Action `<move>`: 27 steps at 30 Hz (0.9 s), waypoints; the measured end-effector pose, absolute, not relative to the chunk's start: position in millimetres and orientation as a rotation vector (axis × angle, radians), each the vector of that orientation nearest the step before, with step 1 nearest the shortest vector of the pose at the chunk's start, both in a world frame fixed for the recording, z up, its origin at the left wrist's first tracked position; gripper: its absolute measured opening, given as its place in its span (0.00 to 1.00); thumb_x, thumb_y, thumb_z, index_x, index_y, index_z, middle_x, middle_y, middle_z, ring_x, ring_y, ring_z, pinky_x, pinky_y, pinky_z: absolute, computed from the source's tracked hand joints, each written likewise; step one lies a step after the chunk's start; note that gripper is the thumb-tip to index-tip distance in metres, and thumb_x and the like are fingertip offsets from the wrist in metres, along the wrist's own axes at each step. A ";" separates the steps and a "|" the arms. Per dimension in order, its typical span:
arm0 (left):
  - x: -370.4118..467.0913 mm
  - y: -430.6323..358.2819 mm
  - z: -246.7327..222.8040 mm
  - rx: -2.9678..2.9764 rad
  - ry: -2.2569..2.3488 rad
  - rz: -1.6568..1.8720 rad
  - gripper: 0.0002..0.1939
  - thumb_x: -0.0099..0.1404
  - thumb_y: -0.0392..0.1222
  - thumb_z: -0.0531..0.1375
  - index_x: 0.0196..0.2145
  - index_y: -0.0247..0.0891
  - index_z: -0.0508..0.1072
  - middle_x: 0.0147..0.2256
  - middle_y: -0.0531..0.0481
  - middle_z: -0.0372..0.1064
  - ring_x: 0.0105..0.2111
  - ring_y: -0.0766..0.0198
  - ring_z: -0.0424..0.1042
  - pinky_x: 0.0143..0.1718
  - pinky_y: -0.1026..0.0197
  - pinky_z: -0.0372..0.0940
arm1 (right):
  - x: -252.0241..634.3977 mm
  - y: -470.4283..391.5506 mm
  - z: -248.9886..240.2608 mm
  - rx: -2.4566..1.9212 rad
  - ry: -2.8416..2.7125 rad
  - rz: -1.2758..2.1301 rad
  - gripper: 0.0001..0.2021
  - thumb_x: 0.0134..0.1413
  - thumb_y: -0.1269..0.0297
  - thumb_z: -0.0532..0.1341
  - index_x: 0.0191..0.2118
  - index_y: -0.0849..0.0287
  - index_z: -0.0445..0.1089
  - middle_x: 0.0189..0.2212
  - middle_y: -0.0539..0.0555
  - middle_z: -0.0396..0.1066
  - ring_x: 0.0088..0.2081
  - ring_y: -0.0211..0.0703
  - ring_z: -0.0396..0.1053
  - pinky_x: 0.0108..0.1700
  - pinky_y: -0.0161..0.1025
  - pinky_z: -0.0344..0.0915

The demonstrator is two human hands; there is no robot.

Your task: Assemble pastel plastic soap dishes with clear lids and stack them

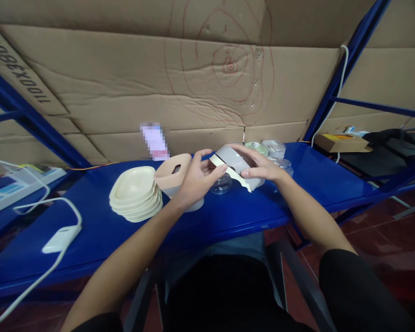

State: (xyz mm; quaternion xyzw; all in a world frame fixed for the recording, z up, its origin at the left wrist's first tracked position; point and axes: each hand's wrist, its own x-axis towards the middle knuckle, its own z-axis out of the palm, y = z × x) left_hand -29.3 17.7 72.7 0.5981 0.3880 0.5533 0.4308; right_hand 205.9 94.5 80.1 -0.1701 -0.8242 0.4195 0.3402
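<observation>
Between my two hands is a tilted light grey plastic box [232, 157], which looks like a tissue box body, with a cream plate [233, 175] along its near side. My right hand [259, 162] wraps over the box from the right, thumb on its near face. My left hand [198, 177] pinches the left end of the cream plate with the thumb; some of its fingers are hidden. Left of my left hand stands a tissue box with a slotted peach lid [169, 173] and grey body, beside stacked cream plates [134, 189].
Clear round containers [221, 184] sit under and behind the held box, with a green-lidded one [257, 148] at the back. A phone-like screen [155, 140] leans against the cardboard wall [124, 78]. A white adapter with a cable [60, 239] lies left on the blue table [228, 216].
</observation>
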 end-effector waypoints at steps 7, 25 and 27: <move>-29.1 17.1 71.9 1.494 0.959 1.373 0.36 0.62 0.51 0.74 0.60 0.39 0.63 0.48 0.38 0.81 0.48 0.49 0.83 0.49 0.49 0.77 | 207.1 96.8 77.5 -0.447 -2.169 1.084 0.50 0.47 0.38 0.76 0.74 0.47 0.65 0.65 0.60 0.72 0.66 0.65 0.68 0.66 0.59 0.69; -9.7 22.3 54.0 1.560 0.783 1.441 0.37 0.66 0.64 0.71 0.62 0.40 0.68 0.64 0.34 0.74 0.66 0.44 0.73 0.67 0.43 0.70 | 191.0 94.1 65.8 -0.474 -2.129 0.756 0.52 0.52 0.39 0.76 0.78 0.45 0.58 0.75 0.59 0.62 0.75 0.64 0.58 0.78 0.62 0.51; -7.7 21.1 53.8 1.577 0.793 1.389 0.37 0.66 0.65 0.70 0.62 0.40 0.70 0.63 0.35 0.75 0.66 0.44 0.73 0.67 0.43 0.69 | 190.8 92.5 64.9 -0.478 -2.170 0.719 0.51 0.54 0.34 0.72 0.78 0.47 0.58 0.76 0.59 0.61 0.76 0.64 0.57 0.78 0.61 0.52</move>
